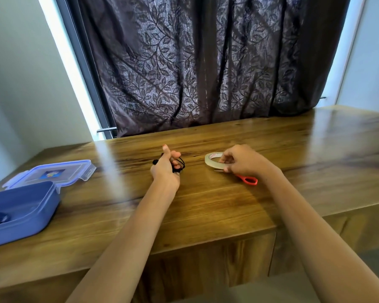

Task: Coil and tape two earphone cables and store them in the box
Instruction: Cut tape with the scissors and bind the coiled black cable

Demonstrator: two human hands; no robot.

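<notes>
The left hand (165, 169) holds the coiled black earphone cable (179, 164) just above the table (206, 204), thumb up, and the loops stick out to the right. The right hand (243, 160) curls its fingers on the flat tape roll (210, 159). Red-handled scissors (248, 179) lie under this hand, tips pointing left. Far left sits the open blue box (20, 213) with something dark inside, and its lid (53, 172) lies just behind it.

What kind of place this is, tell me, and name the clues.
Likely a room at home: a wooden table against a window, a dark leaf-patterned curtain over it, a blue plastic box.
</notes>
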